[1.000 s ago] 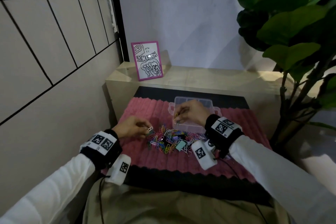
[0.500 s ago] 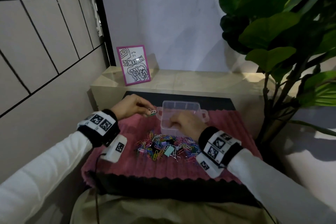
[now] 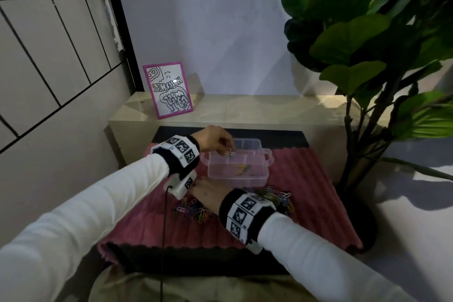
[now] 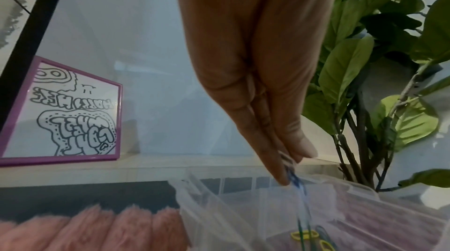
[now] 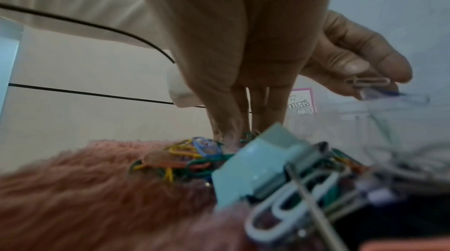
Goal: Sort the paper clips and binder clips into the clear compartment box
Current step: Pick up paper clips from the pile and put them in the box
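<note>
The clear compartment box (image 3: 263,174) sits at the back of the pink mat, with a few yellow paper clips (image 3: 241,168) inside. My left hand (image 3: 229,151) hovers over the box's left rear part and pinches a small binder clip (image 3: 231,153) between thumb and fingers (image 4: 280,163). In front of the box lies the pile of coloured clips (image 3: 196,211). My right hand (image 3: 198,189) reaches down into its left side, fingertips (image 5: 219,132) straight and touching the clips. A light blue binder clip (image 5: 255,168) lies close to that wrist.
The ribbed pink mat (image 3: 306,203) lies on a black surface. A pink-framed drawing (image 3: 168,89) stands on the beige ledge behind. A large leafy plant (image 3: 367,56) rises on the right, and a tiled wall closes off the left.
My left hand has carried the small clip from the mat's left side to above the box. My right hand has come out of the box and down onto the pile.
</note>
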{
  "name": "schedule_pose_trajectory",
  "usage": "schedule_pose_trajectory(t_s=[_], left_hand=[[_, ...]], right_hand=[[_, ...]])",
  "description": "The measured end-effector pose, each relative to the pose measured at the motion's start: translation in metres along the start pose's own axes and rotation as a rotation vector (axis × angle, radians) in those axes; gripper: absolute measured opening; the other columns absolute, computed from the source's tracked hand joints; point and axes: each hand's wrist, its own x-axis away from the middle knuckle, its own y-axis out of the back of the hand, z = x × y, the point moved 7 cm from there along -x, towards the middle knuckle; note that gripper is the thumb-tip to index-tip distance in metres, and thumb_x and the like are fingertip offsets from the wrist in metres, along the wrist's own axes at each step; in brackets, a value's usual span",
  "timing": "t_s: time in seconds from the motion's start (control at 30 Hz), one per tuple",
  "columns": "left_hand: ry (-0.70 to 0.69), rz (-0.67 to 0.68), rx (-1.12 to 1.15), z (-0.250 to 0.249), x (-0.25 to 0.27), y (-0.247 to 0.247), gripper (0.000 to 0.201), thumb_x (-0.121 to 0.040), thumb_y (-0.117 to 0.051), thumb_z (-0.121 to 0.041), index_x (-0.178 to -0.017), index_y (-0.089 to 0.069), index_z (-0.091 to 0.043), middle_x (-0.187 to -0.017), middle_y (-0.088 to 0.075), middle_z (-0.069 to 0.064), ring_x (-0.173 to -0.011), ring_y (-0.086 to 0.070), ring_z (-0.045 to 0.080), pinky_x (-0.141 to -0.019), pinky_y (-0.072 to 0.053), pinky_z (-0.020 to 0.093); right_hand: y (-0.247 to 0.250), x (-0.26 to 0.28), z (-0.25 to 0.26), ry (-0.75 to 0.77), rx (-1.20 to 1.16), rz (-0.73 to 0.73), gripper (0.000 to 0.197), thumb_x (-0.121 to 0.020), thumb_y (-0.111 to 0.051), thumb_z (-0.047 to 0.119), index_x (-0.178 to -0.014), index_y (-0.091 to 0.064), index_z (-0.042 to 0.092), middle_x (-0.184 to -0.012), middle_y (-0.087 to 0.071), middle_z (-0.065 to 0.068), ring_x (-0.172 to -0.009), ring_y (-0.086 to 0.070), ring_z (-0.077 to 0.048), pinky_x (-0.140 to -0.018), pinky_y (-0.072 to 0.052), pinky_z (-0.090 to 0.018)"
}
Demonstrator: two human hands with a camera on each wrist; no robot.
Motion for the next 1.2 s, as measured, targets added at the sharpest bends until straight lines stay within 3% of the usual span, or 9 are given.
schedule_pose_trajectory(t_s=[0.1, 0.23, 0.33, 0.47, 0.57, 0.77, 0.87, 1.07, 1.2], left_hand=[[-0.011, 0.055, 0.064, 0.004, 0.004, -0.007, 0.025, -0.081, -0.061, 0.001, -0.104, -0.068, -0.006, -0.105, -0.071, 0.011, -0.09, -0.066, 0.014, -0.084, -0.055, 0.025], [-0.045, -0.001, 0.14, 0.006, 0.023, 0.005, 0.032, -0.084, -0.052, 0.008, -0.11, -0.065, -0.005, -0.104, -0.068, 0.004, -0.083, -0.064, -0.003, -0.073, -0.052, 0.009], [-0.043, -0.114, 0.227, 0.017, 0.049, 0.025, 0.032, -0.086, -0.049, 0.008, -0.108, -0.064, -0.01, -0.103, -0.068, 0.002, -0.082, -0.065, -0.008, -0.078, -0.053, 0.012], [0.043, -0.16, 0.238, 0.051, 0.1, 0.023, 0.033, -0.088, -0.053, 0.002, -0.093, -0.063, -0.03, -0.092, -0.07, 0.0, -0.072, -0.065, -0.006, -0.07, -0.052, 0.009], [0.161, -0.125, 0.183, 0.076, 0.138, 0.001, 0.02, -0.086, -0.059, -0.004, -0.096, -0.066, -0.02, -0.085, -0.068, -0.008, -0.068, -0.062, -0.012, -0.069, -0.047, 0.003], [0.204, -0.05, 0.08, 0.094, 0.15, -0.032, 0.019, -0.083, -0.064, -0.01, -0.099, -0.068, -0.018, -0.082, -0.064, -0.019, -0.069, -0.059, -0.017, -0.068, -0.043, 0.002], [0.154, -0.039, -0.037, 0.082, 0.133, -0.041, 0.015, -0.083, -0.062, -0.012, -0.096, -0.069, -0.016, -0.082, -0.059, -0.025, -0.074, -0.054, -0.021, -0.072, -0.037, 0.003], [0.135, -0.042, -0.159, 0.06, 0.102, -0.042, 0.03, -0.083, -0.062, -0.013, -0.113, -0.059, -0.012, -0.115, -0.062, 0.001, -0.101, -0.058, 0.014, -0.089, -0.043, 0.022], [0.096, 0.016, -0.208, 0.052, 0.09, -0.051, 0.028, -0.082, -0.064, -0.015, -0.109, -0.061, -0.01, -0.111, -0.062, 0.007, -0.091, -0.052, 0.009, -0.076, -0.036, 0.013]], right_hand=[[0.015, 0.005, 0.002, 0.009, 0.025, -0.116, 0.025, -0.088, -0.044, -0.004, -0.108, -0.059, -0.002, -0.105, -0.06, -0.02, -0.098, -0.058, -0.034, -0.068, -0.044, -0.037], [0.031, 0.016, 0.005, 0.036, -0.068, -0.235, 0.015, -0.087, -0.047, 0.0, -0.095, -0.06, -0.001, -0.097, -0.061, -0.018, -0.093, -0.059, -0.033, -0.063, -0.037, -0.035], [0.042, 0.026, -0.012, -0.036, -0.318, -0.339, 0.009, -0.084, -0.055, 0.002, -0.087, -0.063, 0.003, -0.09, -0.066, -0.015, -0.087, -0.06, -0.03, -0.07, -0.047, -0.038], [0.043, 0.042, -0.049, -0.21, -0.781, -0.413, 0.009, -0.079, -0.066, 0.001, -0.086, -0.067, -0.003, -0.084, -0.07, -0.016, -0.072, -0.063, -0.012, -0.072, -0.05, -0.026], [0.049, 0.051, -0.077, -0.283, -0.974, -0.435, 0.006, -0.079, -0.064, -0.006, -0.085, -0.066, -0.006, -0.072, -0.064, -0.006, -0.052, -0.058, 0.007, -0.056, -0.048, -0.01], [0.074, 0.045, -0.115, -0.365, -0.797, -0.499, 0.017, -0.077, -0.063, -0.01, -0.09, -0.07, -0.002, -0.087, -0.07, -0.018, -0.064, -0.06, -0.011, -0.06, -0.052, -0.008], [0.078, 0.04, -0.118, -0.369, -0.687, -0.471, 0.019, -0.079, -0.061, -0.008, -0.092, -0.071, 0.002, -0.092, -0.071, -0.017, -0.081, -0.066, -0.021, -0.078, -0.056, -0.026], [0.071, 0.044, -0.118, -0.352, -0.42, -0.344, 0.031, -0.082, -0.054, -0.009, -0.101, -0.07, 0.008, -0.106, -0.07, -0.01, -0.094, -0.067, -0.021, -0.091, -0.052, -0.033], [0.072, 0.055, -0.119, -0.37, -0.38, -0.411, 0.028, -0.085, -0.048, -0.005, -0.097, -0.07, 0.008, -0.101, -0.071, -0.011, -0.092, -0.066, -0.024, -0.089, -0.053, -0.04]])
